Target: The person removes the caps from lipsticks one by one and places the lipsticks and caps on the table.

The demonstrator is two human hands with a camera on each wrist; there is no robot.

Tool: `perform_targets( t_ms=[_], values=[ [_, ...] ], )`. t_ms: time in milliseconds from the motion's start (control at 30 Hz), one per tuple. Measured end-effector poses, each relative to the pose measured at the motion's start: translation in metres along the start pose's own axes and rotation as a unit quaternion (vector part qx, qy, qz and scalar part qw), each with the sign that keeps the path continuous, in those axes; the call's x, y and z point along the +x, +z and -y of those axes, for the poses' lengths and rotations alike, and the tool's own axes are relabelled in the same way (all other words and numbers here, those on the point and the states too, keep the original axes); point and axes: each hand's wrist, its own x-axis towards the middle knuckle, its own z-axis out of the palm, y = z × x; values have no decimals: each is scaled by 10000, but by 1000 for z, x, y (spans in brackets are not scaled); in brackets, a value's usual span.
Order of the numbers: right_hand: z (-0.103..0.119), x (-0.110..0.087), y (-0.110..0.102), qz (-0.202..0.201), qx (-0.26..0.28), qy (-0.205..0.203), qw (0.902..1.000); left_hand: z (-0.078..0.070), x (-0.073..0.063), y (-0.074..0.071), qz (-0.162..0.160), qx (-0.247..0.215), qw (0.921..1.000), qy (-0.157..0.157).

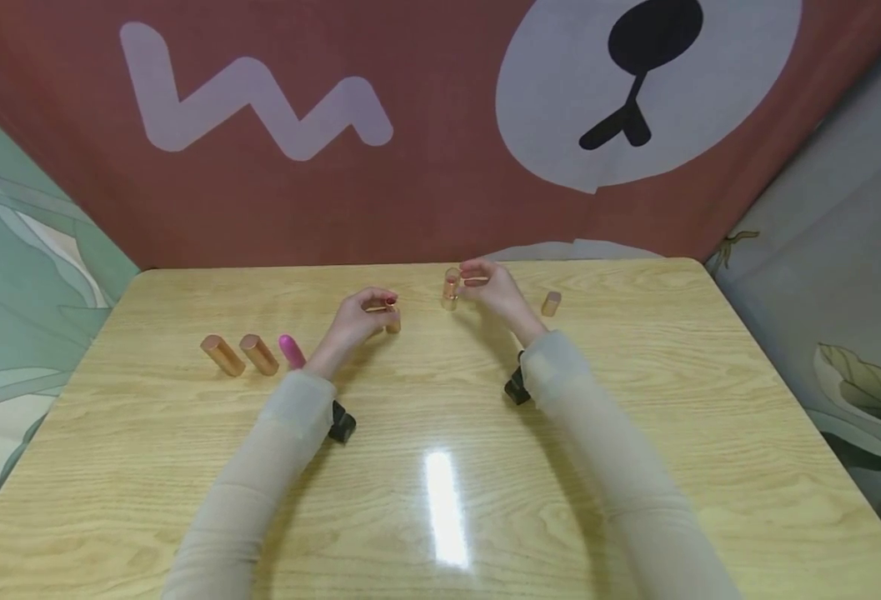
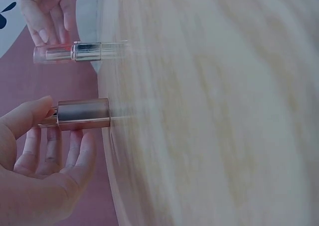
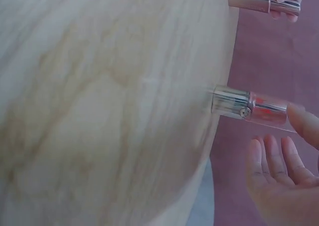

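My left hand (image 1: 359, 321) pinches the upper part of an uncapped rose-gold lipstick (image 2: 83, 114) between thumb and fingers; its base stands upright on the table. To its right, a lipstick under a clear cap (image 3: 232, 102) stands upright near the table's back edge. Beside this one is my right hand (image 1: 494, 292), its fingers spread and loosely bent. In the right wrist view the thumb is at the tip of the clear cap, while the other fingers stay apart from it. Whether the thumb touches the cap, I cannot tell.
A short rose-gold cap (image 1: 552, 303) stands to the right of my right hand. Left of my left forearm are two rose-gold tubes (image 1: 222, 356) and a bright pink tube (image 1: 292, 351), partly hidden by the wrist. The wood-grain table (image 1: 425, 400) meets a reddish cloth backdrop (image 1: 320, 208).
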Motion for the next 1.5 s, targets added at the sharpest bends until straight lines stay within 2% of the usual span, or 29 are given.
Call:
perform_targets(
  t_ms=[533,900,1100,1367,1500],
  values=[
    [-4,0,8,-68,125,-51,9999,-2,1,2,-8,48,10000,-72],
    [-3,-3,9,-70,6,-71,10000,-7,-2,3,157,-73,9997,-171],
    [-5,-4,8,-24,45,-90,9999,-11,-6,2,278,37,9994,-221],
    [-7,-5,7,117,588,133,9981,-16,-11,-3,306,253,9991,-149],
    [-7,-8,4,106,730,161,9971,-20,-16,-6,227,359,9991,18]
  ],
)
